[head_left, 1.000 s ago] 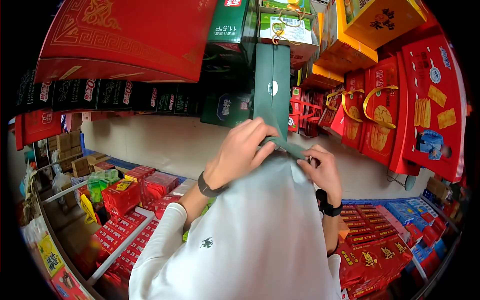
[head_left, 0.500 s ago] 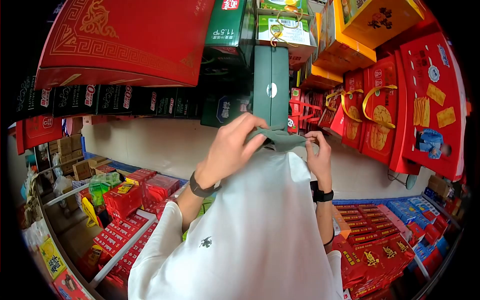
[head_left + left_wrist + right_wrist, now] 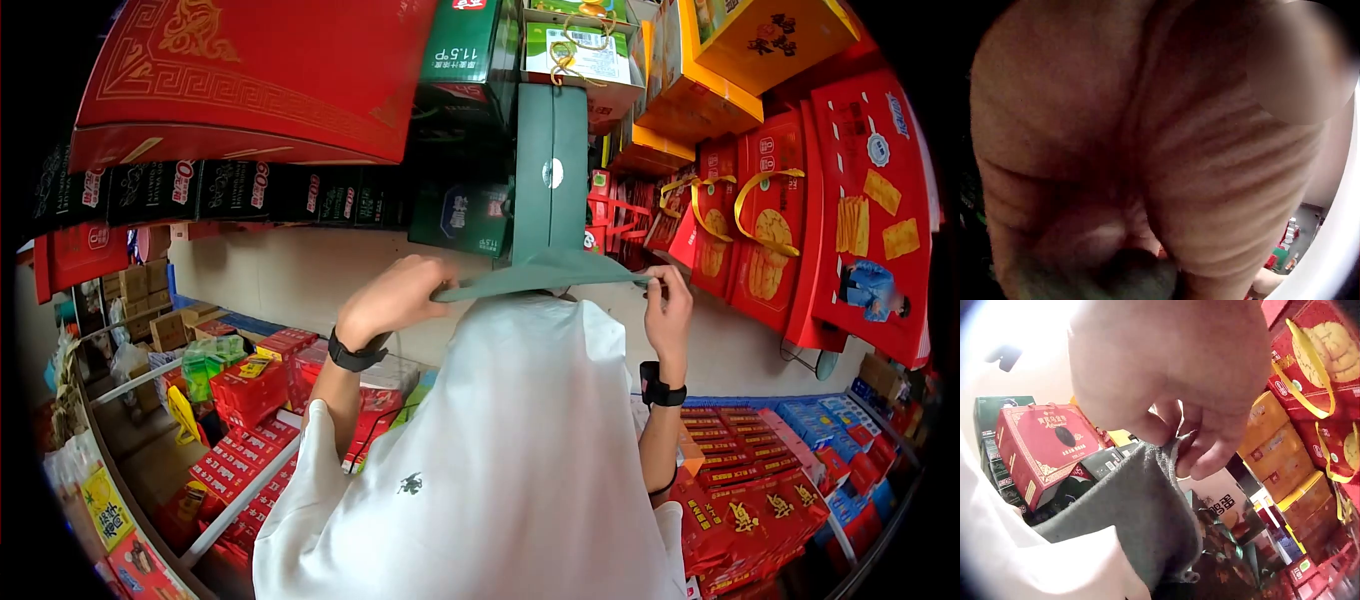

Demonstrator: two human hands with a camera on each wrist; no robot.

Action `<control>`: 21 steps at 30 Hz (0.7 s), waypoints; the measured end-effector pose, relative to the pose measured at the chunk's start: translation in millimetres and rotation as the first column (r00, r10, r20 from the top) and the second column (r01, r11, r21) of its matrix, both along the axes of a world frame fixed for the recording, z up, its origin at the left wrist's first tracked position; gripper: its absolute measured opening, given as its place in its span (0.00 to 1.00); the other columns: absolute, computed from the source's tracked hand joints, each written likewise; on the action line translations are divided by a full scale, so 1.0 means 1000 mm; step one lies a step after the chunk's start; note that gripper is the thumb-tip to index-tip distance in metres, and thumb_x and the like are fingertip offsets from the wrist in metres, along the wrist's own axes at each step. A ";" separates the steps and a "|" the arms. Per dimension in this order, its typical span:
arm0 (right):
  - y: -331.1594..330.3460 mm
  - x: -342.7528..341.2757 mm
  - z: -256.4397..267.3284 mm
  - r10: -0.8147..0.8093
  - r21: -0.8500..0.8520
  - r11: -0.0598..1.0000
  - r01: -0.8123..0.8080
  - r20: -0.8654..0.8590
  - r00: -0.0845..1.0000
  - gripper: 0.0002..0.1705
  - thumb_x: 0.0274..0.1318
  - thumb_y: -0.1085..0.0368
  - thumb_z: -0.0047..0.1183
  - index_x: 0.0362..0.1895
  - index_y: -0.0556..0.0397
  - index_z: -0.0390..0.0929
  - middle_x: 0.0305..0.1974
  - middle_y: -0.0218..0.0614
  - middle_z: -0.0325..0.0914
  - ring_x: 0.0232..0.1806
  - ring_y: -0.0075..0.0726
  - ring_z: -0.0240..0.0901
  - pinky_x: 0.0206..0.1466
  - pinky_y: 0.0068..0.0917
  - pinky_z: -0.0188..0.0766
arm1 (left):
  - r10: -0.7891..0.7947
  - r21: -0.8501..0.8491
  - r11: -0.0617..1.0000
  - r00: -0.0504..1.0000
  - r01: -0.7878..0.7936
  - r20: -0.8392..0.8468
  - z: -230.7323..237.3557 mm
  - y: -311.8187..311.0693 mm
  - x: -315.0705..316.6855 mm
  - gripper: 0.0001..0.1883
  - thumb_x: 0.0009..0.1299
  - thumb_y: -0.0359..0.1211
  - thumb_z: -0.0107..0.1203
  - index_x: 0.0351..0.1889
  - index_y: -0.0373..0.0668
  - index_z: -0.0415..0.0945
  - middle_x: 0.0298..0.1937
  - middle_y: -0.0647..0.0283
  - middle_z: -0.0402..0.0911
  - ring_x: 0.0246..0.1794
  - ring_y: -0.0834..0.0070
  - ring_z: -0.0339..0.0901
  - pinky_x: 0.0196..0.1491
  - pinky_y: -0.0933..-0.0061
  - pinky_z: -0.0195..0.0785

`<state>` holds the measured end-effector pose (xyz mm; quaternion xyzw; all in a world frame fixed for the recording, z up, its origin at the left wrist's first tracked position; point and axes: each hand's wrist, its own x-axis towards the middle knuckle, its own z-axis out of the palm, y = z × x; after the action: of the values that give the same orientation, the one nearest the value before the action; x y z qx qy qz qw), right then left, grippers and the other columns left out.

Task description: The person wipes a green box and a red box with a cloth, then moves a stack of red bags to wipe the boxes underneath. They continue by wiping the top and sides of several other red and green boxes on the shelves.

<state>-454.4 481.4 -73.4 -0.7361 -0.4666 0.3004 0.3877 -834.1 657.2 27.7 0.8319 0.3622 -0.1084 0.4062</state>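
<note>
A grey-green cloth with a towel-like surface is stretched sideways between my two hands, in front of the white shirt. At its left end, my left hand grips the cloth with curled fingers. The palm fills the left wrist view, with a blurred bit of cloth at the bottom. My right hand pinches the other end between thumb and fingers. In the right wrist view the cloth hangs down from those fingertips, its hemmed edge showing. Just beyond the cloth stands a tall dark green box.
A big red gift box and a row of black boxes are at the upper left. Red boxes with yellow handles stand at the right. Stacks of red packs lie low on the left, more red packs low on the right.
Earlier the cloth was bunched between hands held close together. My left hand has moved out to the left and my right hand slightly right, drawing the cloth out wide and flat.
</note>
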 end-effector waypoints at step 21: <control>0.021 0.045 0.031 -0.124 0.217 0.974 0.064 0.274 0.954 0.07 0.74 0.72 0.58 0.50 0.59 0.87 0.46 0.41 0.85 0.49 0.41 0.84 0.52 0.32 0.78 | 0.292 0.259 0.807 0.739 -0.531 0.608 -0.046 0.028 0.025 0.10 0.71 0.20 0.66 0.48 0.38 0.89 0.42 0.65 0.80 0.29 0.82 0.71 0.32 0.77 0.64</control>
<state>-409.6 502.6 -42.1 -0.7493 -0.5104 0.1221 0.4040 -809.4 684.8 -18.0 0.7901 0.4260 0.3049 0.3184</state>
